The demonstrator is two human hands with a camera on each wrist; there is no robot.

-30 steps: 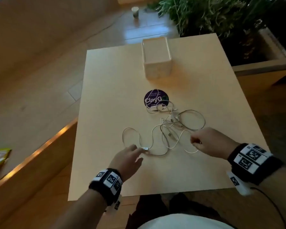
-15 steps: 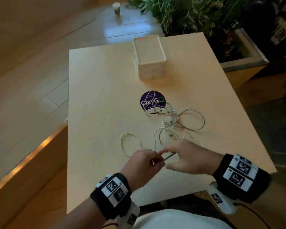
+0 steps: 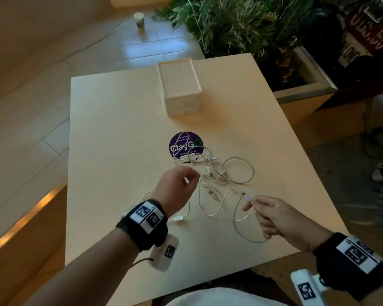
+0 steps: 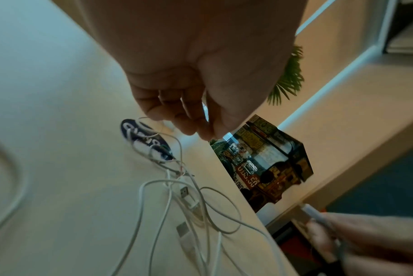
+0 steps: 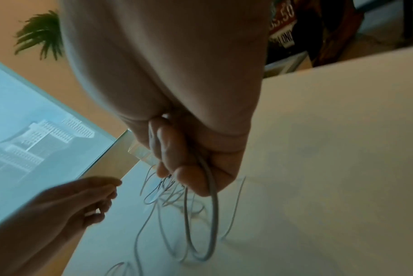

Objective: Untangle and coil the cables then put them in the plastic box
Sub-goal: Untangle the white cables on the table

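A tangle of white and grey cables (image 3: 210,173) lies mid-table, just in front of a purple sticker (image 3: 184,144). My left hand (image 3: 187,180) hovers at the tangle's left edge. Its fingers (image 4: 189,119) are curled and pinch a white strand. Nearer the front right, my right hand (image 3: 250,204) pinches the grey cable (image 5: 212,214) just behind its plug (image 3: 245,196), and the cable hangs in a loop under the palm. The plastic box (image 3: 181,102) stands at the far middle of the table, apart from both hands.
The light wooden table (image 3: 119,129) ends close to my body. A white USB plug (image 3: 177,218) lies under my left wrist. A planter with green plants (image 3: 307,85) borders the far right corner. A cup (image 3: 138,19) stands on the floor beyond.
My hands have parted. The left let go near the front and moved forward to the tangle. The right drew back to the right with the grey cable's plug end.
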